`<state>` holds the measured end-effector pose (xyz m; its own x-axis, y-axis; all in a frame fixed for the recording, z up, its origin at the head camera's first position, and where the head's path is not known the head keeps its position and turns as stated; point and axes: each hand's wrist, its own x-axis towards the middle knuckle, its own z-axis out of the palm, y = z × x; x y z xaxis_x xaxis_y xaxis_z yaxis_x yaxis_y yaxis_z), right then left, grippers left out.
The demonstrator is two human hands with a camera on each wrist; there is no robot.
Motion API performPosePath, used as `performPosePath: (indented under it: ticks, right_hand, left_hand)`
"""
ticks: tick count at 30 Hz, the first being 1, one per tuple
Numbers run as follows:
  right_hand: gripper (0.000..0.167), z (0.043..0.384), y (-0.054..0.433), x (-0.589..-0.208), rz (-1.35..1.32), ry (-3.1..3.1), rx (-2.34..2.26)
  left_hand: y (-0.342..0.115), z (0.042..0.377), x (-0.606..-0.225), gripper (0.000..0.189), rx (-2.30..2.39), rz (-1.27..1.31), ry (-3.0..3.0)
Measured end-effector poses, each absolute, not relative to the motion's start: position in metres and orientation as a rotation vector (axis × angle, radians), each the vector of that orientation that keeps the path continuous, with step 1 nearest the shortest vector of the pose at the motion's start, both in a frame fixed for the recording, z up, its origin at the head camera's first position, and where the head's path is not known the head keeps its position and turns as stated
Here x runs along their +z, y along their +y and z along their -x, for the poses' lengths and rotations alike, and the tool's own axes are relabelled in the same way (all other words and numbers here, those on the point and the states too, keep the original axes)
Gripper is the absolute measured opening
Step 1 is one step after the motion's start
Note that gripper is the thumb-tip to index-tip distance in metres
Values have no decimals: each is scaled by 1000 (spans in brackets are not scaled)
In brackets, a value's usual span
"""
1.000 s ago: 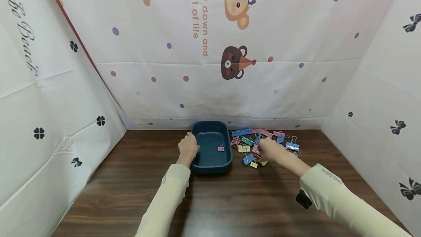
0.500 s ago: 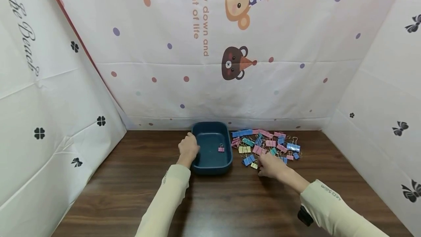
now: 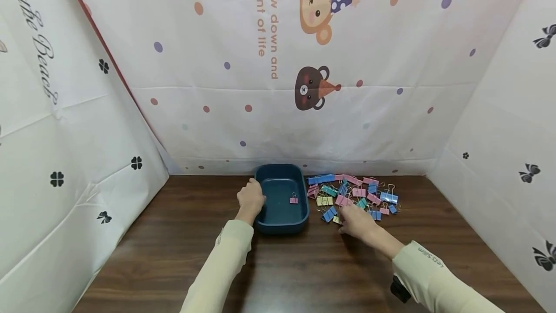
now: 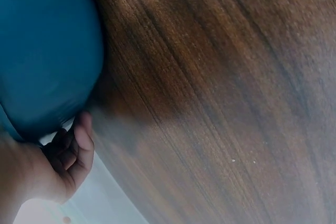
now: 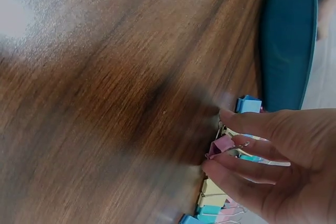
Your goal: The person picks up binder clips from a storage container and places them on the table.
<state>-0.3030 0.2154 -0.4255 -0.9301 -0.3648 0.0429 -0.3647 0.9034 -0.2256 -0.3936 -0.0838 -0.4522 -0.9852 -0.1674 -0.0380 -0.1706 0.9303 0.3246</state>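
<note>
My left hand (image 3: pixel 251 200) grips the left rim of a dark teal plastic bin (image 3: pixel 281 229). In the left wrist view its fingers (image 4: pixel 81 148) curl beside the bin's wall. A small pink binder clip (image 3: pixel 294 201) lies inside the bin. My right hand (image 3: pixel 358 222) is at the near edge of a pile of coloured binder clips (image 3: pixel 358 192). In the right wrist view, a pink binder clip (image 5: pixel 220 145) sits between the parted thumb and fingers, close to one fingertip. A yellow binder clip (image 3: pixel 337 220) is partly hidden by that hand.
The pile, in blue, pink, yellow and green, lies right of the bin on the dark wooden table (image 3: pixel 286 274). A blue binder clip (image 3: pixel 329 214) lies at its near left. Printed white sheets (image 3: pixel 208 129) enclose the back and both sides.
My right hand has drawn back from over the pile to its near edge, uncovering several clips. My left hand stays on the bin's rim. The head view has shifted slightly.
</note>
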Motion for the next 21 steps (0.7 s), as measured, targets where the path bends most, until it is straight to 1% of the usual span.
performPosePath:
  ticks: [5,10,16,21]
  right_hand:
    - [26,304,213,-424,587,3077,-386]
    - [25,306,209,-404,567,3075,-387]
    - [10,323,188,-369,525,3077,-316]
    - [18,337,155,-358,574,3067,-320]
  left_hand:
    - [-84,392,-454,54,504,282,3091]
    - [-82,393,-456,59,474,267,3085]
    - [-82,396,-457,57,488,268,3092]
    - [-83,397,-457,55,503,269,3089]
